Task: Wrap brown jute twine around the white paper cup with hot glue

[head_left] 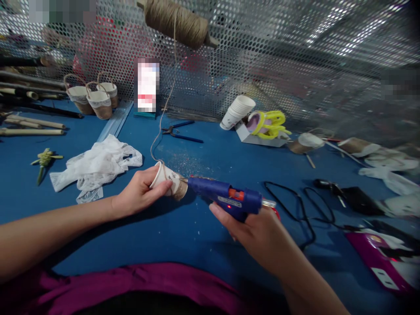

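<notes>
A white paper cup (168, 176) lies tilted in my left hand (143, 189), its fingers wrapped round the rim end. Brown twine (180, 190) is wound around the cup's base end. My right hand (249, 225) grips a blue glue gun (223, 192) with a red light lit on its side. The gun's nozzle meets the twine-wrapped part of the cup, or is very close to it. From the cup, a strand of twine (163, 114) runs up to a large twine spool (177, 22) on a stick.
White lace (98, 164) lies left of my left hand. Blue-handled pliers (182, 131) rest ahead. Behind stand finished-looking small baskets (99, 104), stacked paper cups (236, 112) and a phone (146, 85). A black cord (300, 205) and purple power strip (377, 262) are at right. Perforated metal backs the table.
</notes>
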`<state>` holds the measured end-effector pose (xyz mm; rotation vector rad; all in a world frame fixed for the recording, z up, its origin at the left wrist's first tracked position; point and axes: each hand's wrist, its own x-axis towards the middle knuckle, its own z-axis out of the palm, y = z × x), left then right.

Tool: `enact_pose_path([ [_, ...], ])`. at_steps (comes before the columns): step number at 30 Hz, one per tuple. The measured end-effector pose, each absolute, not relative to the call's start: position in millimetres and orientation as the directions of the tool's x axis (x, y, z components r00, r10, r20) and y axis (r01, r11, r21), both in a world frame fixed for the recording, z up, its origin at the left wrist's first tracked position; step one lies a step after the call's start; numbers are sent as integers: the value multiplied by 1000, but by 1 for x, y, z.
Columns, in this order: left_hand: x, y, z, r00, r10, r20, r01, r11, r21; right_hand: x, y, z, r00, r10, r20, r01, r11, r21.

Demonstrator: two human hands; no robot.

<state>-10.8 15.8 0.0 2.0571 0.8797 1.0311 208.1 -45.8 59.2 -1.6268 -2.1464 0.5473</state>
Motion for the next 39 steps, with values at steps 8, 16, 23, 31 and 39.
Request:
enact_pose_path([
  [8, -9, 16, -1, 384, 902, 195, 270, -312, 911, 203, -46, 59, -275, 957, 96, 768, 278, -577],
  [16, -8, 17, -3, 312, 946, 82, 263, -170, 950, 205, -48, 54, -305, 949, 81, 773, 296, -562],
  [23, -6, 17, -2, 307, 950, 63, 200, -129, 971, 202, -49, 57, -275, 951, 141, 805, 308, -507],
  [31, -8, 15, -3, 362, 914, 185, 271, -293, 917, 207, -45, 55, -266, 958, 110, 797, 283, -533],
  [39, -10, 13, -1, 435, 841, 320, 281, -465, 840, 207, -40, 59, -248, 964, 97, 788, 259, -559],
])
